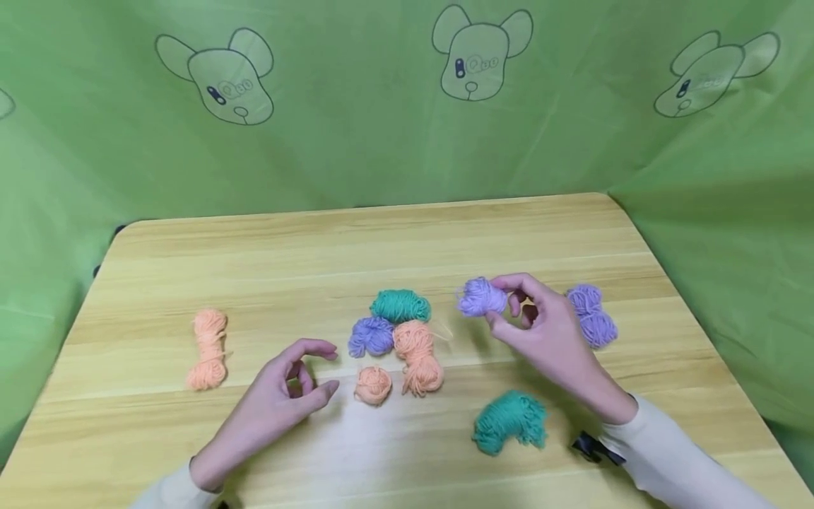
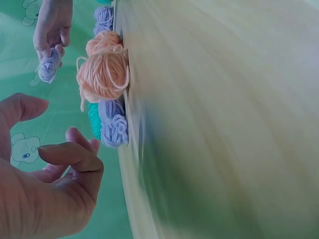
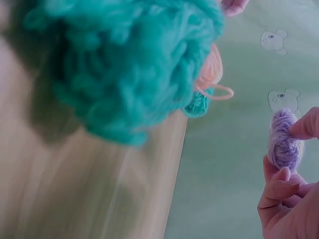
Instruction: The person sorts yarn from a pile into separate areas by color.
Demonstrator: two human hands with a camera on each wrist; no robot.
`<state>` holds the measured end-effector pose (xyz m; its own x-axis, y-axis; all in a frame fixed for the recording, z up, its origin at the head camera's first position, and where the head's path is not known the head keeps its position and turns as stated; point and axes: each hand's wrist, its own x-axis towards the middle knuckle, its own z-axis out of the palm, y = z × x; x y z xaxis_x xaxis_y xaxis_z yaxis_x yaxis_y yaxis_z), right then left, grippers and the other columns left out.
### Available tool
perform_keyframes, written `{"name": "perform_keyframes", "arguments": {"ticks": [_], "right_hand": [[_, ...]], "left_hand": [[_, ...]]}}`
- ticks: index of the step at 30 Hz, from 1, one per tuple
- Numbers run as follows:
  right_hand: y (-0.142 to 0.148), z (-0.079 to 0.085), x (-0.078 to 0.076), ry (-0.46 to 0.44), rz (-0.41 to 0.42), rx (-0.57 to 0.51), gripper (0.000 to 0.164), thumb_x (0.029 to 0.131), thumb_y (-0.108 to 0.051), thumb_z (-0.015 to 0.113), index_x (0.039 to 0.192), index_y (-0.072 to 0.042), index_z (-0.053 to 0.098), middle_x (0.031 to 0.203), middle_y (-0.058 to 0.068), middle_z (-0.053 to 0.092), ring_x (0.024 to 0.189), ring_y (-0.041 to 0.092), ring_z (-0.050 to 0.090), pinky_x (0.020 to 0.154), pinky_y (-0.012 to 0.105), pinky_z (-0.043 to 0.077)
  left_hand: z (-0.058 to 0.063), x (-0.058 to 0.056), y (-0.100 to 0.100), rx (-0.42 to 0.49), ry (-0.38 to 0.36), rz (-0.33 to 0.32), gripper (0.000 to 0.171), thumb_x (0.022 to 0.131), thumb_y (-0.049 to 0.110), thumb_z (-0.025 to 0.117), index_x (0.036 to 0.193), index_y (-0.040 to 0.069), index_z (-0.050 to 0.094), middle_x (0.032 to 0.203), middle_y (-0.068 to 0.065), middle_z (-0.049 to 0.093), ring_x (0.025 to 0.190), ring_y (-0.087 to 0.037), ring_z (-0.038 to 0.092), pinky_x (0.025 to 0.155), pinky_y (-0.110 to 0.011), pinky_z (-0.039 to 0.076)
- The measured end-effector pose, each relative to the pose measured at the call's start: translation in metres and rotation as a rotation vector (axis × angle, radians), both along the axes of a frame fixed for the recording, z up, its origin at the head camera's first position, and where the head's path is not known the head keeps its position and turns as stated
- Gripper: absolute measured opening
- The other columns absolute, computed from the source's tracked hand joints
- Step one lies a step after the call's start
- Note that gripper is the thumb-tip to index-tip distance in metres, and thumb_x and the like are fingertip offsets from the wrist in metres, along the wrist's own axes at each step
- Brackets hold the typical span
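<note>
My right hand (image 1: 547,325) pinches a small purple yarn skein (image 1: 481,297) between thumb and fingers, raised above the table; the right wrist view shows the same purple skein (image 3: 285,140) in the fingertips. My left hand (image 1: 280,396) hovers with loosely bent fingers and a gap between thumb and forefinger, holding nothing. Just right of it lies a peach yarn ball (image 1: 373,385). Behind that ball are a purple skein (image 1: 372,336), a green skein (image 1: 400,305) and a peach skein (image 1: 420,357), grouped close together.
A peach skein (image 1: 208,349) lies alone at the left. Purple yarn (image 1: 593,316) sits to the right, partly behind my right hand. A green skein (image 1: 510,421) rests near the front, below the right forearm. Green cloth (image 1: 356,141) rises behind the wooden table (image 1: 286,261).
</note>
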<state>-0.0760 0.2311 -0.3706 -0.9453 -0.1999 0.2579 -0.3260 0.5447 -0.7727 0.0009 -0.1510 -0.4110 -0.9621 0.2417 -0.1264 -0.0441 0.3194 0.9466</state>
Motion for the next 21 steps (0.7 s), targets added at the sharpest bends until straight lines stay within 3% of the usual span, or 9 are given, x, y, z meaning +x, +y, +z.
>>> {"name": "perform_keyframes", "arguments": {"ticks": [11,21], "right_hand": [[0.025,-0.001,0.000,-0.071,-0.051,0.080,0.038,0.089,-0.005,0.085,0.125,-0.006,0.074,0.086,0.007,0.057,0.070,0.017,0.048,0.057,0.021,0.041],[0.055,-0.006,-0.001,-0.042,-0.114,0.170,0.036,0.090,-0.006,0.084,0.124,-0.004,0.074,0.088,0.010,0.058,0.077,0.020,0.050,0.064,0.020,0.044]], "left_hand": [[-0.002,-0.007,0.015,-0.063,-0.001,-0.078,0.055,0.090,0.019,0.090,0.139,0.010,0.066,0.080,-0.003,0.059,0.072,-0.017,0.057,0.063,-0.028,0.049],[-0.006,-0.005,0.026,-0.114,0.034,-0.088,0.060,0.087,0.020,0.092,0.140,0.007,0.065,0.080,0.000,0.060,0.071,-0.017,0.058,0.063,-0.029,0.051]]}}
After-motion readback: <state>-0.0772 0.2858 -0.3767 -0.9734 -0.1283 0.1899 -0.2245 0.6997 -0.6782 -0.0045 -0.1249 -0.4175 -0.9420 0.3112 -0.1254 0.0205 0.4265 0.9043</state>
